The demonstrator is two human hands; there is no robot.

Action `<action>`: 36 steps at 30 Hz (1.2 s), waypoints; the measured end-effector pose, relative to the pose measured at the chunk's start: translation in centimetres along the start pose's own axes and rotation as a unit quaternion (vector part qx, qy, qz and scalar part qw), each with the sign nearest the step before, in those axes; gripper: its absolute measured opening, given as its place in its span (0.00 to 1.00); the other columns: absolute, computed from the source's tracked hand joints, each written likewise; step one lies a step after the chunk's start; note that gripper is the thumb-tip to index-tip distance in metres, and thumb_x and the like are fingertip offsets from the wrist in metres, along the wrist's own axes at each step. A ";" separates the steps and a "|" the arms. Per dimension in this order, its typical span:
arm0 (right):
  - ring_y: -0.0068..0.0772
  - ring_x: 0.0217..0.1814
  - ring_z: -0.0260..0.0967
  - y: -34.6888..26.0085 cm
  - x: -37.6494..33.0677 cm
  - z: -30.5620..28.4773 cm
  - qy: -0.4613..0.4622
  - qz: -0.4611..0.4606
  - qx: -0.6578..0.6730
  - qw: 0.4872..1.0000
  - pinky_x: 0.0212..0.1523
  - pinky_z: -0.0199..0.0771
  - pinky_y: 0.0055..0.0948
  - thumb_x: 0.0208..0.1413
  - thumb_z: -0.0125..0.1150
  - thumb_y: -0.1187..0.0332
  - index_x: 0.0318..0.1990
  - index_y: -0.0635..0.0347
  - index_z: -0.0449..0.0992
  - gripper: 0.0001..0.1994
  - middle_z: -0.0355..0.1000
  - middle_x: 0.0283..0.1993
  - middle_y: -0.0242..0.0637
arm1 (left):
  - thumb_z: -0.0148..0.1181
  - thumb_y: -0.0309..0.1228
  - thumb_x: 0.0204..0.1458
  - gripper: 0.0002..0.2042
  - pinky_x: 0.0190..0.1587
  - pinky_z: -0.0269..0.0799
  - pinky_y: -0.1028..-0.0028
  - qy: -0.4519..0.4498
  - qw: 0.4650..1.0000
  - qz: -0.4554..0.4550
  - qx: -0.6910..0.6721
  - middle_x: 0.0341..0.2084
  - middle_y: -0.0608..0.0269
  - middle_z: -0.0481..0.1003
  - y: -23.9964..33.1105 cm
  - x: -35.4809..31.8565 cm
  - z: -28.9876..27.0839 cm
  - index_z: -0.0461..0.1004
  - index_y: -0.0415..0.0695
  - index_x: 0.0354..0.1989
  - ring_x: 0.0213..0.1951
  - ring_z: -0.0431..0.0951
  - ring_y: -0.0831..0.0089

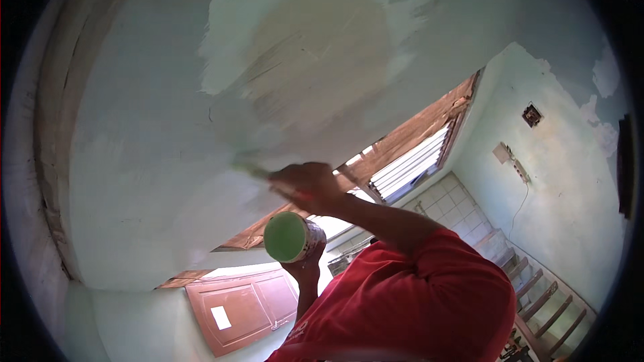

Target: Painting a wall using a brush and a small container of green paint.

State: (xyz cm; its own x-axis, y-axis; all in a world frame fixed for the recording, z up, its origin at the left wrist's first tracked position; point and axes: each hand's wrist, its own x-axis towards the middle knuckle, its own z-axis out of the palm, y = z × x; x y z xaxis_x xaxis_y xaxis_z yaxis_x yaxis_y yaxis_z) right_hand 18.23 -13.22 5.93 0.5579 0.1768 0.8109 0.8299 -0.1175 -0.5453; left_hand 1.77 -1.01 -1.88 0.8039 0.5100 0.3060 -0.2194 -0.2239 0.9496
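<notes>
My right hand (307,186) is closed round the handle of a paintbrush (251,167). Motion blurs both, and the green-tinted bristles are at or close to a broad pale green painted surface (141,161); whether they touch it I cannot tell. Below and a little left of that hand, my left hand (306,269) grips a round paint tub (286,237). Its inside shows light green, and its mouth faces me. A lighter green coat with streaky edges surrounds a greyish patch (322,40) on the surface above my hands.
A wooden beam (57,114) runs down the left side. Louvred windows (410,161) in a wooden frame lie beyond my right arm. At lower left is a reddish-brown door (235,308). A wooden railing (543,302) and a wall socket with a cord (520,171) are at right.
</notes>
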 end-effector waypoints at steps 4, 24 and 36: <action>0.30 0.44 0.79 3.6 1.8 -9.1 0.196 0.191 0.041 0.961 0.46 0.78 0.30 0.54 0.69 0.74 0.40 0.60 0.84 0.06 0.82 0.42 0.39 | 0.82 0.22 0.31 0.44 0.57 0.74 0.63 0.002 0.998 0.053 0.039 0.53 0.59 0.72 -0.4 0.2 -1.2 0.64 0.42 0.62 0.54 0.73 0.66; 0.37 0.37 0.80 8.2 -11.4 0.2 0.016 -0.013 -0.027 0.999 0.38 0.81 0.36 0.50 0.70 0.69 0.44 0.50 0.82 0.12 0.81 0.42 0.36 | 0.82 0.24 0.32 0.45 0.61 0.69 0.62 0.014 0.997 0.057 0.046 0.54 0.59 0.71 0.1 -0.1 -1.6 0.63 0.43 0.63 0.55 0.72 0.63; 0.34 0.37 0.79 18.9 -7.6 -23.6 0.486 0.151 -0.278 0.815 0.39 0.76 0.31 0.58 0.67 0.66 0.44 0.61 0.81 0.10 0.80 0.39 0.40 | 0.83 0.24 0.30 0.49 0.64 0.67 0.61 0.022 0.996 0.024 0.081 0.58 0.59 0.68 -1.2 -0.8 -3.3 0.59 0.44 0.66 0.59 0.70 0.62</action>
State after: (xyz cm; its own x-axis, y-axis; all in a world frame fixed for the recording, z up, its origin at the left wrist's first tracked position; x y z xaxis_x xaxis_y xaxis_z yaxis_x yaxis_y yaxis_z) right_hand 29.73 -39.82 -5.57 0.2495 -0.7680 0.5898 0.3758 -0.4846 -0.7899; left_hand -0.40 1.59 -3.07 0.7692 0.5299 0.3572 -0.1622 -0.3789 0.9111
